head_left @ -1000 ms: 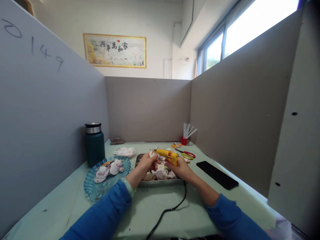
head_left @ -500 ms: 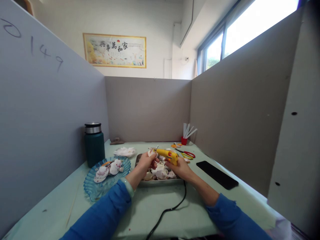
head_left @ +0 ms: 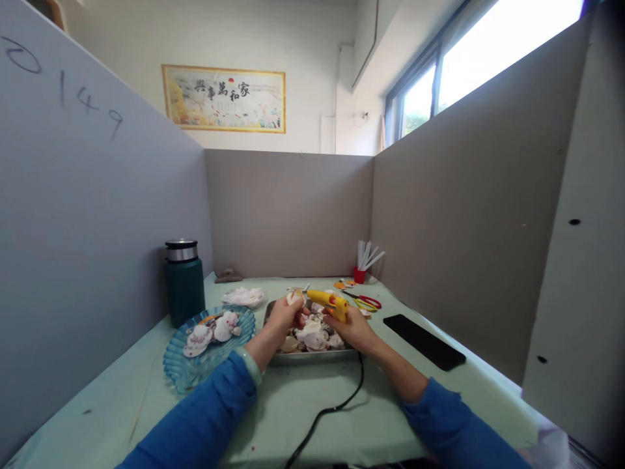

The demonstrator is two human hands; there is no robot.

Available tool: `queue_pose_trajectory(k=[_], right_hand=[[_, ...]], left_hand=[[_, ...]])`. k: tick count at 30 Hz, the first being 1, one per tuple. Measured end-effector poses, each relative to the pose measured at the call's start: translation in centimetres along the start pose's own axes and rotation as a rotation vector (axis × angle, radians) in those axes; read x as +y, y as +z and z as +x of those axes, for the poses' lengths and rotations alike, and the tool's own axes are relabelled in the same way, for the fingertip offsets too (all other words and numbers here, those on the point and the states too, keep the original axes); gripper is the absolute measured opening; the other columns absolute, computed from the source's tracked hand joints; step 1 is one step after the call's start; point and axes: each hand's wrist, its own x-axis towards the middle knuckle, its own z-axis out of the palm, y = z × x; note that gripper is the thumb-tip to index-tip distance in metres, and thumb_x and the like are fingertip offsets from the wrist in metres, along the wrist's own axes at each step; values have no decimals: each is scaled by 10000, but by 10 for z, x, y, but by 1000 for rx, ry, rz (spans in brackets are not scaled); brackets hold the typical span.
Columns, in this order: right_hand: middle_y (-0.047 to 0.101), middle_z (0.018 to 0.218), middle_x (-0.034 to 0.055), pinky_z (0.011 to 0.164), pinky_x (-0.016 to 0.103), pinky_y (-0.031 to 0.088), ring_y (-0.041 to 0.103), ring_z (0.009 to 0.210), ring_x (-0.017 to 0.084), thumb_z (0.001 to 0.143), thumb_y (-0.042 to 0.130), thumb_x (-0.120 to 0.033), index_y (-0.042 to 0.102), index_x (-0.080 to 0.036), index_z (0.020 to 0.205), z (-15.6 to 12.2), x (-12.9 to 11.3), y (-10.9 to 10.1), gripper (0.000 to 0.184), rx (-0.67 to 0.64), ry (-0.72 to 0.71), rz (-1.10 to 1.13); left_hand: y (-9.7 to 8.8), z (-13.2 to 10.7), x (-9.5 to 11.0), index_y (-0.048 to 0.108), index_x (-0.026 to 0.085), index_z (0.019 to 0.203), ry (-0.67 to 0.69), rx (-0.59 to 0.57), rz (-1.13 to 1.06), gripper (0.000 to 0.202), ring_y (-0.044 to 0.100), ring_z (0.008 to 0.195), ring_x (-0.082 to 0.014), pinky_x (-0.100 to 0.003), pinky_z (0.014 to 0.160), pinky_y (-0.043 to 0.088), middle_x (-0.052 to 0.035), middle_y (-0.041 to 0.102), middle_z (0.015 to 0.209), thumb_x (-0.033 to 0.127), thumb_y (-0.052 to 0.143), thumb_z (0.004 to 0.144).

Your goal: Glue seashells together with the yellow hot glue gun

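Observation:
Over the tray, my left hand is closed on a pale seashell, pinched at the fingertips. My right hand grips a yellow hot glue gun with a small orange light on its side. The gun's nozzle points left, close to the shell; whether they touch I cannot tell. Beneath both hands lies a metal tray heaped with shells. A black cord runs from below the gun towards the front edge of the table.
On the left, a blue scalloped plate bears shells and a white shell figure, with a green bottle behind it. A white crumpled bundle, scissors, a red cup of glue sticks and a black phone surround the tray. Grey partitions enclose the table.
The shell in my left hand has turned and shifted slightly left, leaving a little more space at the nozzle. The glue gun has hardly moved.

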Motion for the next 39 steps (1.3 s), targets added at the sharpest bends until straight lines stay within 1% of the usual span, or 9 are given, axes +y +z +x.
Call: queue_pose_trajectory(k=[4,7,13,18,22,25,32,36,39], right_hand=[[686,812,55,681,290,488,616,740,195,793,601,-377,695,-127,913,0,0,0,294,-2,-3,3],[687,825,58,694,292,488,617,752,196,791,604,-379,694,-127,911,0,0,-1,293,4,-11,-2],[680,780,46,647,280,487,604,703,184,786,608,-393,696,-124,902,0,-2,-1,305,3,-2,0],[662,757,33,624,262,472,593,677,169,791,601,-384,696,-130,905,0,-1,-1,295,-5,1,-11],[649,744,32,618,258,461,586,675,166,796,602,-377,693,-127,896,0,1,0,284,-12,-13,-15],[647,747,30,621,260,458,582,675,165,795,606,-375,691,-128,904,0,1,0,283,-13,-5,-14],[656,772,36,637,266,466,586,691,169,787,613,-362,690,-128,895,-1,0,-1,268,-15,6,1],[653,770,36,640,264,463,583,693,167,794,611,-363,690,-123,905,-1,-1,-1,276,-24,-14,-3],[659,793,38,648,262,465,587,704,167,794,612,-366,685,-123,912,-1,-2,-1,280,-25,-18,8]], left_hand=[[1,-2,1,561,145,710,-37,-51,6,362,470,358,-83,-194,399,348,13,541,439,484,688,720],[1,-2,1,557,146,717,-39,-69,16,377,459,352,-75,-191,397,341,15,548,448,498,691,714],[2,-3,1,543,154,737,-45,-88,22,414,449,343,-67,-192,408,337,31,535,446,536,700,701],[2,-4,3,534,159,744,-58,-102,36,375,445,335,-70,-194,399,325,31,539,443,500,687,717],[2,-4,2,522,164,757,-59,-117,24,361,445,333,-71,-197,398,340,38,539,444,477,696,706],[2,-3,2,516,164,775,-57,-113,15,356,456,342,-71,-198,393,352,35,565,484,456,706,700],[3,-2,0,507,156,819,-55,-114,10,257,483,357,-68,-200,384,372,13,621,603,356,659,760],[2,-1,-1,503,156,848,-61,-122,15,255,487,355,-63,-195,383,375,8,638,641,349,654,777],[2,-2,0,500,158,850,-58,-126,19,271,484,353,-60,-188,384,375,19,625,615,365,660,779]])
